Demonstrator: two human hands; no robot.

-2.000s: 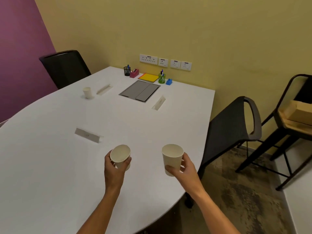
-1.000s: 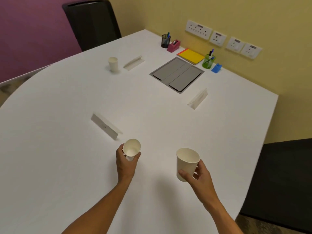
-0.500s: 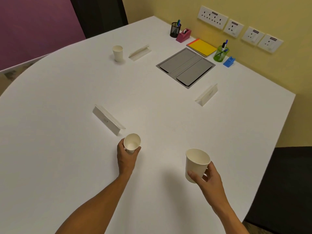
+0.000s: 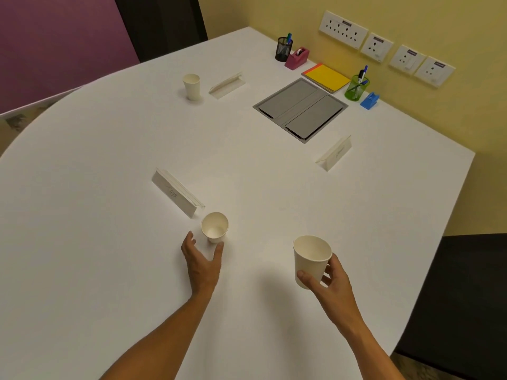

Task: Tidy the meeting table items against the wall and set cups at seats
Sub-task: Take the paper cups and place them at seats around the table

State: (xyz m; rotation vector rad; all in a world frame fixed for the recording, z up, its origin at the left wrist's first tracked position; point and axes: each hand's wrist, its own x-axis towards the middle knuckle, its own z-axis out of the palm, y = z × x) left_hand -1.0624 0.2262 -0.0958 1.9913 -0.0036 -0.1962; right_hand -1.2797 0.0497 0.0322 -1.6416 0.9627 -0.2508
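Observation:
A white paper cup [image 4: 214, 227] stands upright on the white table [image 4: 109, 242], just right of a folded name card [image 4: 177, 196]. My left hand [image 4: 201, 260] sits right behind that cup, fingers spread and off it. My right hand [image 4: 327, 281] holds a second paper cup [image 4: 311, 260] above the table near its right edge. A third cup [image 4: 192, 86] stands far left beside another name card [image 4: 227, 85]. A third name card [image 4: 334, 156] lies at the right.
Against the yellow wall stand a black mesh pen pot [image 4: 283, 49], pink tape dispenser [image 4: 297, 58], yellow notepad [image 4: 326, 77], green pen cup [image 4: 356, 87] and blue stapler [image 4: 369, 100]. A grey cable hatch [image 4: 300, 108] sits in the table. Dark chairs stand far left [image 4: 162, 23] and right [image 4: 461, 297].
My left hand has set its cup down beside the near name card and let go, fingers opening. The right hand still holds its cup, drifted slightly right. The view tilted further down.

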